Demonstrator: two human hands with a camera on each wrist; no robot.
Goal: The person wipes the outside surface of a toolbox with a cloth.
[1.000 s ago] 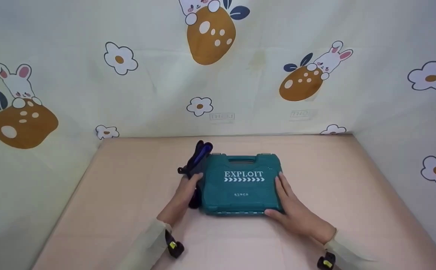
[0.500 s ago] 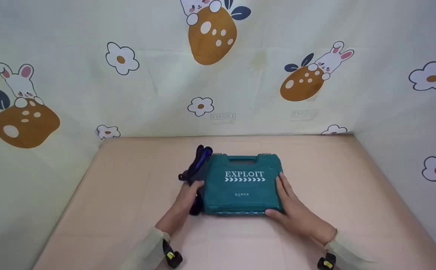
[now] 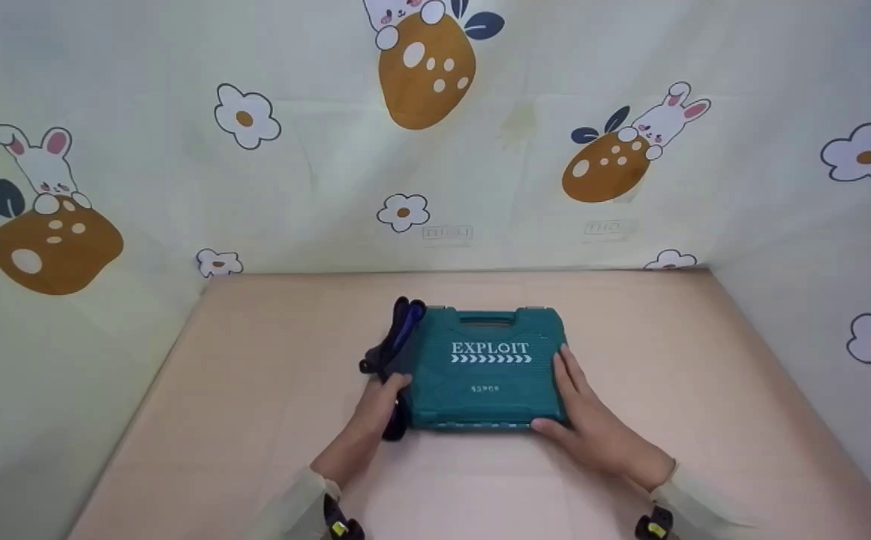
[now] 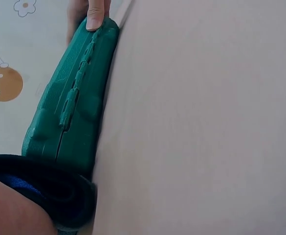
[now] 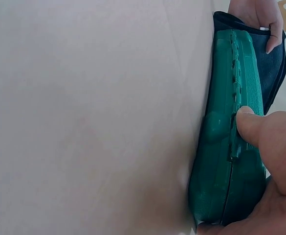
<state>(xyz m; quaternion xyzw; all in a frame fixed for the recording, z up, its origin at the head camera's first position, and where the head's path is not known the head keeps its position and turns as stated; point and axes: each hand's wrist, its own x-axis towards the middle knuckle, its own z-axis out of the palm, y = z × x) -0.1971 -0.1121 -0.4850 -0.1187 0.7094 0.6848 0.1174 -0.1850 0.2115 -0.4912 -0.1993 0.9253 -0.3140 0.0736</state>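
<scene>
A green plastic tool case (image 3: 489, 373) marked EXPLOIT lies flat on the table, handle away from me and hinges towards me. Against its left side is a folded dark-blue cloth item (image 3: 399, 339) with black edging; its exact kind is unclear. My left hand (image 3: 372, 417) holds this cloth beside the case, thumb on top. In the right wrist view the cloth (image 5: 274, 66) covers the case's far end. My right hand (image 3: 606, 436) grips the case's near right corner, the thumb on the hinge edge and the fingers along the right side.
A pale pink cloth covers the table (image 3: 255, 352). Cream fabric walls (image 3: 315, 172) printed with rabbits and flowers rise at the back, left and right.
My left hand has drawn the folded cloth item towards me along the case's left side. The case and my right hand have stayed nearly still.
</scene>
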